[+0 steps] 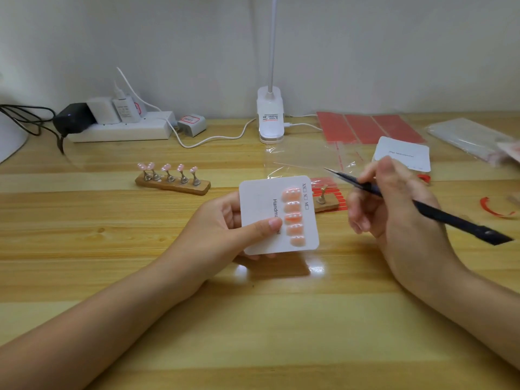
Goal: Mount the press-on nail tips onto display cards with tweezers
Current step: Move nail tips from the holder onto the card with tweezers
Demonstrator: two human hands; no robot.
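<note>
My left hand holds a white display card above the table, thumb pressed on its face. Several pink nail tips sit in a column along the card's right side. My right hand grips black tweezers, their pointed tip aimed up and left, just right of the card and apart from it. A wooden stand behind the card carries several more pink nail tips on metal holders. A second wooden stand shows one bare holder, partly hidden by the card.
A white card stack and clear bags lie at the back right near red adhesive sheets. A clip lamp, a power strip with chargers and cables line the wall. A red strip curl lies at right.
</note>
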